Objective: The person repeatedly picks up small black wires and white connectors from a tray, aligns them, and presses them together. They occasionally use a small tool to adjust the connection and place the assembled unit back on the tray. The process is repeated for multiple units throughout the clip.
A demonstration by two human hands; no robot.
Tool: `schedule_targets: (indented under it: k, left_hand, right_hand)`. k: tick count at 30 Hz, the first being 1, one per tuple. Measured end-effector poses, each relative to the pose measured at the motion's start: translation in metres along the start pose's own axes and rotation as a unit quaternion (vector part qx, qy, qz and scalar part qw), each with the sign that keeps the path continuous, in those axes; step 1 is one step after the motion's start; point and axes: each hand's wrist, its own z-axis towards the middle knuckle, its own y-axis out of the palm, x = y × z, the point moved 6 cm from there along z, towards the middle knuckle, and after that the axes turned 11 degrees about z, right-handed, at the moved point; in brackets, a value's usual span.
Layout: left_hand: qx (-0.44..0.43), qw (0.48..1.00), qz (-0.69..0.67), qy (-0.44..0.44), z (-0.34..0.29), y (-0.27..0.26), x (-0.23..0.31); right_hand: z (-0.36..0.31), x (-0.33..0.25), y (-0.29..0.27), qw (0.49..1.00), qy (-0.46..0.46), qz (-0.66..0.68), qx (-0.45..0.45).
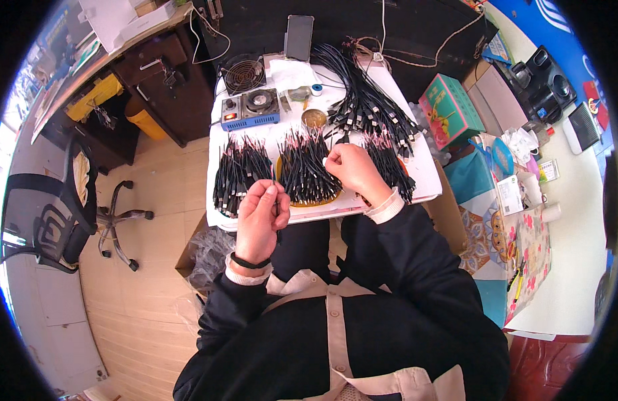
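Note:
My left hand pinches a short black cable upright, its bare pinkish wire ends pointing up. Over the gap between the middle and right bundles, my right hand has thumb and forefinger pressed together; whatever they hold is too small to name. Three piles of short black cables with stripped tips lie along the near side of the white table: a left bundle, a middle bundle on a yellow holder, and a right bundle. Longer black cables with metal plugs spread across the far right.
Behind the bundles stand a blue solder pot, a round tin, a small fan, a wire spool and an upright phone. A green-pink box is to the right. An office chair stands left.

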Motion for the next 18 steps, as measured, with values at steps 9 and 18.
schedule_targets:
  k: [9,18]
  left_hand:
    - [-0.029,0.999,-0.034,0.003,-0.002,0.008,-0.009]
    - [0.015,0.998,-0.053,0.01,0.0,0.024,-0.011]
  right_hand:
    - [-0.004,-0.002,-0.002,0.999,0.037,-0.017,-0.022]
    - [-0.059,-0.023,-0.017,0.912,0.2,0.351,-0.071]
